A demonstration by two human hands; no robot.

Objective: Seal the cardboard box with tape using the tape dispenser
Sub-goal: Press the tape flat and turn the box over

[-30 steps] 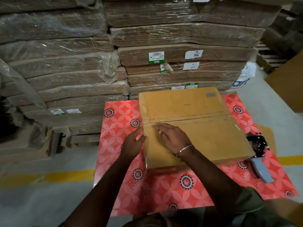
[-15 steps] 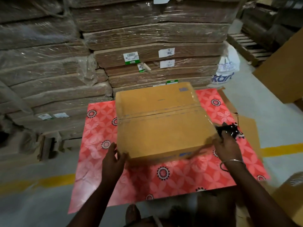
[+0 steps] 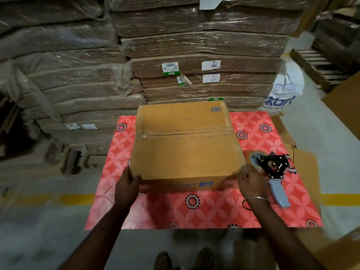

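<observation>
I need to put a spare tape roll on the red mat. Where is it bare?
Bare: the red mat near strip, between cardboard box and the mat's front edge, and its left strip beside the box. Crowded: right side, with tape dispenser and right hand.

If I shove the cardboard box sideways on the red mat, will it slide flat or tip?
The cardboard box is low and wide, so it will probably slide rather than tip. The red mat looks glossy, so likely little drag. With the flaps closed and taped, the top should stay fairly stiff.
</observation>
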